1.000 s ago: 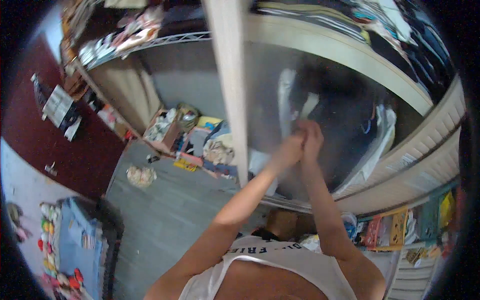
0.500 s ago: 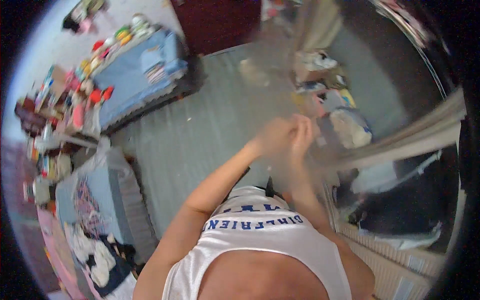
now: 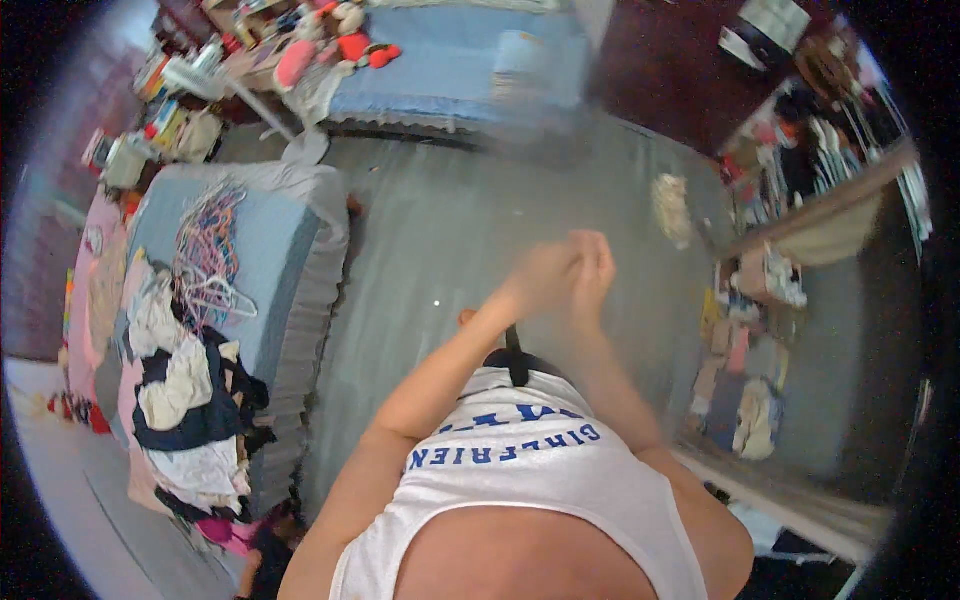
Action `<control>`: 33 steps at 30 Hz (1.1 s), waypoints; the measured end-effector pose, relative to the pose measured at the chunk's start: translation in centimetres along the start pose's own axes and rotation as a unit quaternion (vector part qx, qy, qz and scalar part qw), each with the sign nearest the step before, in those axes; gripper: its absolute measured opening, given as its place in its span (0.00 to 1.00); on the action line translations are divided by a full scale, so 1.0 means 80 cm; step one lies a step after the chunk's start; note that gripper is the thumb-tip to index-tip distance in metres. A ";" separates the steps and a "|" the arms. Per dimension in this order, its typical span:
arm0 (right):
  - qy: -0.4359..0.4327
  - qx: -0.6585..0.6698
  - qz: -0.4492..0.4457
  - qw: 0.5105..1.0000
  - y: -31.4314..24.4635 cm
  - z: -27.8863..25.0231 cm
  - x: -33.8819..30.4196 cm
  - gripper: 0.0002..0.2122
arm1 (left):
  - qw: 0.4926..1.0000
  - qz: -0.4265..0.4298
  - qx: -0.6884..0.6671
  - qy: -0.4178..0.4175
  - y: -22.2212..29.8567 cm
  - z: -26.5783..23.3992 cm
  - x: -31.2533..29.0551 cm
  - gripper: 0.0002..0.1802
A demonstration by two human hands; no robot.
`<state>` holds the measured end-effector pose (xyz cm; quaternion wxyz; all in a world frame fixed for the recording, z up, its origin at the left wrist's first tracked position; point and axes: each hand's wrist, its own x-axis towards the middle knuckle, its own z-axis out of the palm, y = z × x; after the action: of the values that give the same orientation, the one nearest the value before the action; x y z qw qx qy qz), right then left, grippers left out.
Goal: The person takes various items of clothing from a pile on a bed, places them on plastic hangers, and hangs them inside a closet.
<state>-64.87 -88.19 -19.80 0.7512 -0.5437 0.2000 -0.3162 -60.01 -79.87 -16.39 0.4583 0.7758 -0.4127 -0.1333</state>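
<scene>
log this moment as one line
left hand, right hand: close together, blurred | held: unclear | bed at left: hangers, clothes

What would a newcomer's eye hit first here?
Probably the blurred bare left hand and right hand, close together mid-picture above the grey floor. Next, the tangle of pink and blue hangers on the blue bed at left, beside a heap of black and cream clothes.

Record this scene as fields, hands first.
Left hand: close to right hand, blurred; contact unclear
Held: nothing distinguishable through the blur
Worn: white sleeveless cloth top with blue lettering
Left side: blue bed with grey ruffled skirt
On bed: tangled pink, blue and white hangers; heaped black and white clothes
Underfoot: grey plank floor
</scene>
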 end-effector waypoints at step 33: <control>-0.470 -0.126 0.248 0.838 0.423 0.787 -0.251 0.13 | 0.913 -0.293 -0.069 0.273 -0.583 -0.615 -0.472 0.11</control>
<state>-30.07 -23.75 -31.93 0.7333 -0.6492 -0.0108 0.2017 -30.61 -10.35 -34.39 0.5462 0.8344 -0.0148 -0.0728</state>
